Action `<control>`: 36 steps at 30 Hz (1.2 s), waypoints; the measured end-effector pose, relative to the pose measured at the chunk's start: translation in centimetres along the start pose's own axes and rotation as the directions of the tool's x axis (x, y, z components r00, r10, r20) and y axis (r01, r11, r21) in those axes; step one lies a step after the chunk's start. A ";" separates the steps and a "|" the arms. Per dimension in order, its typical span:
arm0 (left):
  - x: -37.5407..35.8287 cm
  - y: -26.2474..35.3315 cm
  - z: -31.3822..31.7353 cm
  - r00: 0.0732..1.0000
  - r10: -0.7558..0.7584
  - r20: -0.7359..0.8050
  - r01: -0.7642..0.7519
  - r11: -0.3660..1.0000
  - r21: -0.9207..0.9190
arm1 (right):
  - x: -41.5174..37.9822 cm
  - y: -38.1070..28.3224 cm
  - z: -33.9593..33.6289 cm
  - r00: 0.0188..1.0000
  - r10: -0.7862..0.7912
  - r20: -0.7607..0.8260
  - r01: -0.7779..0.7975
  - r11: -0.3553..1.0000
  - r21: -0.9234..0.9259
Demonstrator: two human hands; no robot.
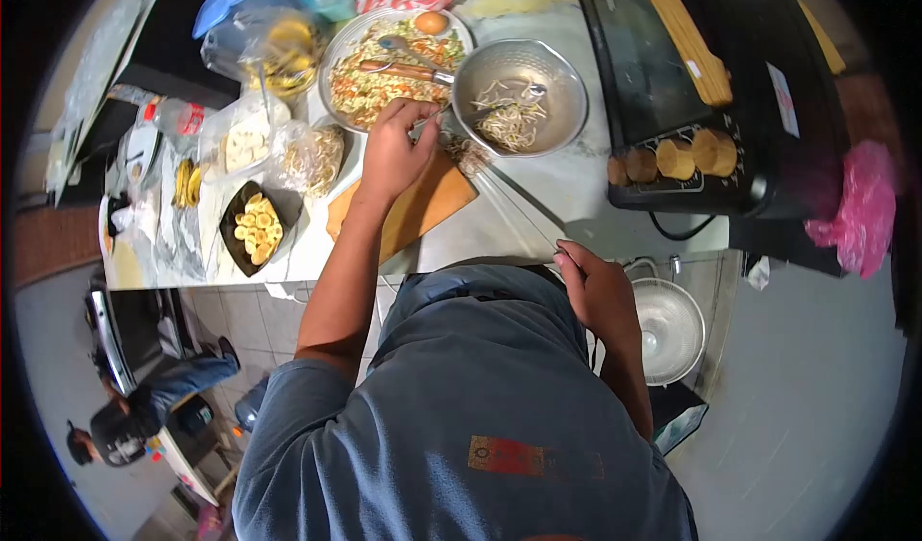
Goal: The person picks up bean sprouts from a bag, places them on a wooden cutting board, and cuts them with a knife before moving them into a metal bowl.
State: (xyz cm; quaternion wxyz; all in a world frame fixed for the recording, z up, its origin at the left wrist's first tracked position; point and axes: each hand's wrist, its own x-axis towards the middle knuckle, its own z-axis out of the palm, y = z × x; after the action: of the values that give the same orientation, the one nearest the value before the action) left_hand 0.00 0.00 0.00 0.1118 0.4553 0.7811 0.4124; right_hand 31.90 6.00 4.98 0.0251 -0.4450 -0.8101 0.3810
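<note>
My left hand (pixel 396 152) is over the near edge of the vegetable plate, its fingers curled; what they hold, if anything, I cannot make out. Just right of it stands a dented metal pot (pixel 570 109) with bean sprouts (pixel 514 128) inside. The pot's wooden handle (pixel 401 69) crosses the plate (pixel 331 90) of shredded vegetables (pixel 360 95). My right hand (pixel 597 287), at the counter's front edge, is closed on the end of a long thin metal utensil (pixel 523 212). Its far end reaches a small brownish clump (pixel 466 152) beside the pot. Below my left hand lies a wooden cutting board (pixel 423 210).
To the left are a black bowl (pixel 230 229) of yellow round pieces, a bag (pixel 312 157) of sprouts and a white tub (pixel 240 138). An egg (pixel 430 23) rests on the plate. A black appliance (pixel 691 171) with knobs stands right. A person (pixel 120 435) sits behind.
</note>
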 end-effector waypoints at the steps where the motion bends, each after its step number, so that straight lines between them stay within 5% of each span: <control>1: -0.7 0.3 -0.6 0.998 0.023 -0.066 -0.022 0.999 0.026 | 0.3 -0.1 -0.3 0.999 0.004 0.035 -0.005 1.000 0.020; 5: -1.8 -2.3 -5.6 0.934 0.068 -0.352 -0.033 0.994 0.104 | 2.6 -1.6 -0.5 0.987 -0.019 0.162 0.020 1.000 -0.006; 7: -2.2 -3.3 -9.2 0.883 -0.043 -0.468 0.137 0.976 0.168 | 3.3 -2.4 -0.7 0.979 -0.019 0.203 0.025 0.999 -0.025; 9: -2.6 -5.6 -12.4 0.908 -0.129 -0.399 0.251 0.929 0.271 | 4.2 -2.9 -0.8 0.971 -0.023 0.238 0.037 0.998 -0.053; 14: -4.1 -10.9 -15.6 0.959 -0.283 -0.015 0.257 0.843 0.473 | 5.6 -3.4 -0.4 0.960 -0.144 0.241 0.147 0.989 0.007; 19: -2.9 -9.6 -14.6 0.950 -0.311 -0.012 0.242 0.713 0.658 | 6.5 -3.4 0.7 0.935 -0.272 0.227 0.264 0.962 0.065; 21: -1.8 -9.4 -14.3 0.886 -0.462 0.050 0.277 0.613 0.740 | 6.8 -3.6 1.0 0.925 -0.310 0.221 0.300 0.951 0.078; 26: -1.5 -8.8 -12.8 0.884 -0.467 0.013 0.257 0.510 0.821 | 6.6 -4.4 1.1 0.930 -0.288 0.230 0.279 0.958 0.070; 34: -1.3 -8.2 -13.2 0.879 -0.472 0.065 0.268 0.604 0.751 | 5.5 -4.3 1.6 0.957 -0.213 0.197 0.202 0.977 0.073; 36: -1.4 -8.7 -13.1 0.892 -0.448 0.054 0.262 0.612 0.746 | 5.3 -5.0 1.3 0.966 -0.087 0.245 0.090 0.996 0.000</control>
State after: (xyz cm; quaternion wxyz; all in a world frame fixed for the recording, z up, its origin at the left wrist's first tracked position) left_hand -11.78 -10.37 1.51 0.0955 0.3421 0.9347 -0.0159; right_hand 24.74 7.56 5.70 -0.0605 -0.3582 -0.8280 0.4271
